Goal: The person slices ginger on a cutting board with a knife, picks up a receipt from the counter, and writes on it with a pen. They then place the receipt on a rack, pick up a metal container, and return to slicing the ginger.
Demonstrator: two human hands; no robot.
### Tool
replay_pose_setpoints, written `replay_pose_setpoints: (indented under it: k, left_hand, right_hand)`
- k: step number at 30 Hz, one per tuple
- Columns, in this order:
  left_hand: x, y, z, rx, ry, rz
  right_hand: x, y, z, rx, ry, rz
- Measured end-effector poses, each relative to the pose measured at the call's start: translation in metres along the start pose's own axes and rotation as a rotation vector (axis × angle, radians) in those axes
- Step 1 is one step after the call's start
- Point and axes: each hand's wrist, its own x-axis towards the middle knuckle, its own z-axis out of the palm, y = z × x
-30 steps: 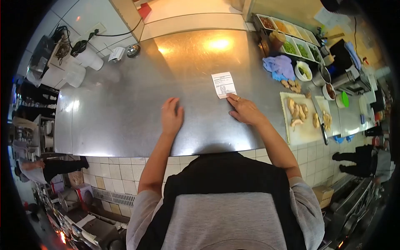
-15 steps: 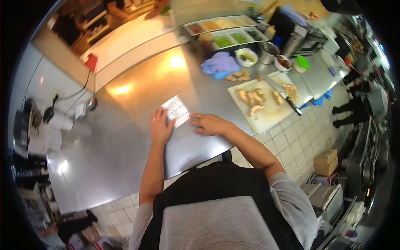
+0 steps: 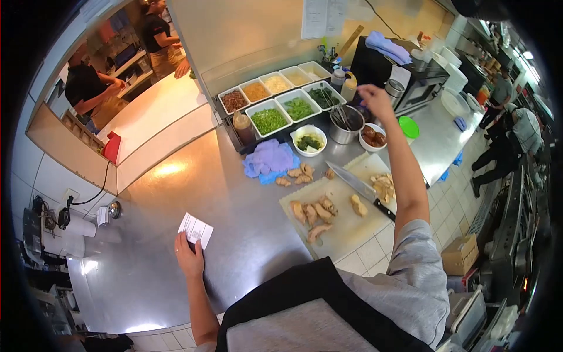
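Observation:
A white printed paper slip [image 3: 198, 230] is on the steel counter [image 3: 234, 267]. My left hand [image 3: 189, 253] is at its lower edge, with fingers and thumb closed on that edge. My right arm stretches across the cutting board to the back of the counter. There my right hand [image 3: 376, 101] is raised beside the sauce bottles [image 3: 349, 87] and above the metal pot [image 3: 344, 132], index finger out and the other fingers partly hidden. I see nothing held in it. Below the arm, a knife [image 3: 360, 183] and pieces of ginger [image 3: 316, 212] lie on the cutting board [image 3: 346, 232].
White trays [image 3: 268, 120] of chopped ingredients line the back. In front are purple cloths [image 3: 270, 159], a white bowl [image 3: 309, 141], a bowl of dark red food [image 3: 373, 137] and a green-lidded tub [image 3: 409, 127]. Two people stand beyond the pass-through ledge [image 3: 158, 126]; others stand at right.
My right hand has left the paper slip and reached toward the back right. My left hand stays at the slip. The camera view has turned and risen, showing more of the back wall.

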Motion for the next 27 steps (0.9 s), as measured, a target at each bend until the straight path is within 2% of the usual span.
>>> replay_pose_setpoints:
  k: [2, 8, 12, 13, 16, 20, 24, 27]
  left_hand:
    - [0.0, 0.001, 0.0, 0.024, -0.024, -0.023]
    - [0.005, 0.003, -0.001, 0.051, -0.079, -0.016]
    - [0.008, 0.007, -0.003, 0.063, -0.085, -0.006]
    - [0.008, 0.007, -0.002, 0.066, -0.087, -0.003]
    - [0.009, 0.009, -0.001, 0.057, -0.099, -0.029]
    - [0.013, 0.012, -0.001, 0.077, -0.134, -0.066]
    - [0.017, 0.013, 0.0, 0.089, -0.15, -0.095]
    - [0.019, 0.013, 0.0, 0.106, -0.157, -0.094]
  right_hand:
    - [0.042, 0.005, -0.006, 0.207, 0.155, -0.015]
    - [0.15, 0.01, 0.008, 0.154, 0.213, 0.239]
    - [0.218, 0.027, 0.037, -0.191, 0.247, 0.112]
    - [0.232, 0.027, 0.044, -0.19, 0.205, 0.154]
    - [0.26, 0.019, 0.063, -0.328, 0.19, 0.105]
    - [0.309, 0.024, 0.091, -0.223, 0.151, 0.07]
    - [0.326, 0.019, 0.118, -0.461, 0.166, -0.024]
    - [0.333, 0.018, 0.135, -0.652, 0.042, 0.042]
